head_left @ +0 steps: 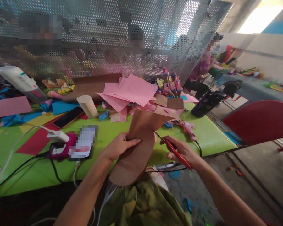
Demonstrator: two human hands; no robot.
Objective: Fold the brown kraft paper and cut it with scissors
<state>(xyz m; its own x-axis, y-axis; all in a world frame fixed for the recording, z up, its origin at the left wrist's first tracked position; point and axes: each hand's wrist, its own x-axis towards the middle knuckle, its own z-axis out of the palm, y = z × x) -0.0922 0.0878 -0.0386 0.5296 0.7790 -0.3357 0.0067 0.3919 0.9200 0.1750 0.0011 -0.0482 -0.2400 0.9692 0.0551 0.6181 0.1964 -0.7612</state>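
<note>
A sheet of brown craft paper (138, 153) hangs over the table's front edge, its lower end rounded. My left hand (121, 145) pinches its left side, with the thumb lying on top. In my right hand (180, 152) is a pair of scissors (176, 152) with red handles. The blades reach the right edge of the brown paper, near a cut that runs into it. Behind the paper lies a stack of pink sheets (132, 91). A pink glue gun (187, 128) rests just beyond my right hand.
On the green table (212, 135) stand a phone (85, 141) on a cable, a magenta power strip (61, 150), a paper roll (87, 106) and a dark bottle (206, 102). A perforated metal panel (96, 40) rises behind. At right is a red chair (261, 122); a person (201, 70) sits farther back.
</note>
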